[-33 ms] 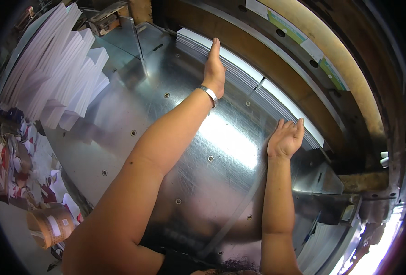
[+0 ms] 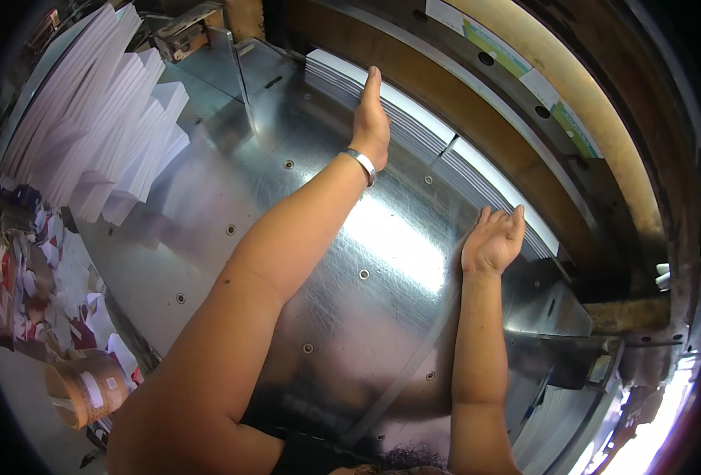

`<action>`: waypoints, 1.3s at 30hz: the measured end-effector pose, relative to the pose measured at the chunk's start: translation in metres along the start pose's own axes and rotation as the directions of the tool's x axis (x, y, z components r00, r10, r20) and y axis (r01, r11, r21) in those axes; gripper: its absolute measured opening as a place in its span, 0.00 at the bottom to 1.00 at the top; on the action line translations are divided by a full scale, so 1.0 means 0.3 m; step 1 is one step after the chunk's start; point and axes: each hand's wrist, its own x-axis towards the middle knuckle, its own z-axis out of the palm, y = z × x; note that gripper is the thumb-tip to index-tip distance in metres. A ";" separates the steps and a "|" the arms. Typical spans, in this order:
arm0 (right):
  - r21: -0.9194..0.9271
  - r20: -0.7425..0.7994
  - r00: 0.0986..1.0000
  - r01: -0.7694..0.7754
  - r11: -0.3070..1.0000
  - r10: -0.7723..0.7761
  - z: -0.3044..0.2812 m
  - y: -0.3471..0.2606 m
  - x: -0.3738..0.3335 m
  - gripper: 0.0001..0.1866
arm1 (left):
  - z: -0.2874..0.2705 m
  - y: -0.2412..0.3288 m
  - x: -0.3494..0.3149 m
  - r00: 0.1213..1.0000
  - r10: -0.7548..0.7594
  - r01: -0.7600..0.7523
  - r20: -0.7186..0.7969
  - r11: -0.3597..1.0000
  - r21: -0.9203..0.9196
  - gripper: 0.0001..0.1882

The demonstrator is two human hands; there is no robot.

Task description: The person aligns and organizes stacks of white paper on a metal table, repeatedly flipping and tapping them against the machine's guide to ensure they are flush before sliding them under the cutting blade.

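Two paper stacks lie side by side under the beam at the far side of a scratched metal table [image 2: 311, 237]. Their white tops and layered edges show: the left stack [image 2: 421, 111] and the right stack [image 2: 497, 174], with a narrow dark gap between them. My left hand [image 2: 372, 131], a metal bracelet at its wrist, is held flat and upright against the front of the left stack, thumb up. Against the front of the right stack is my right hand [image 2: 493, 244], palm showing and fingers slightly bent but apart. Neither hand grips anything; some left fingers are hidden.
Tall uneven piles of folded white paper [image 2: 89, 119] stand at the left. A metal guide plate [image 2: 235, 75] rises near the back. Heavy beams [image 2: 477, 103] cross above the stacks. A brown tape roll [image 2: 89, 388] and paper scraps [image 2: 73, 293] lie at lower left.
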 end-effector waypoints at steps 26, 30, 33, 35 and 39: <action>0.020 0.155 0.988 0.019 1.000 -0.022 -0.035 0.004 0.011 0.50 | -0.106 -0.002 -0.163 0.944 -0.095 -0.022 0.316 0.937 0.348 0.49; -0.185 0.079 0.997 0.008 0.983 0.007 -0.087 -0.016 0.027 0.51 | -0.222 0.082 -0.467 0.800 -0.144 -0.271 0.583 0.780 0.564 0.46; -0.338 0.017 0.994 -0.093 0.937 0.105 -0.092 -0.046 -0.040 0.50 | -0.392 0.184 -0.653 0.721 -0.210 -0.434 0.661 0.607 0.666 0.43; -0.514 0.206 0.978 0.075 0.854 0.038 -0.108 -0.080 -0.207 0.50 | -0.533 0.274 -0.750 0.680 -0.229 -0.530 0.696 0.503 0.683 0.41; -0.800 0.548 0.811 0.437 0.410 0.205 -0.266 -0.292 -0.617 0.52 | -0.712 0.424 -0.948 0.716 -0.244 -0.477 0.654 0.512 0.714 0.40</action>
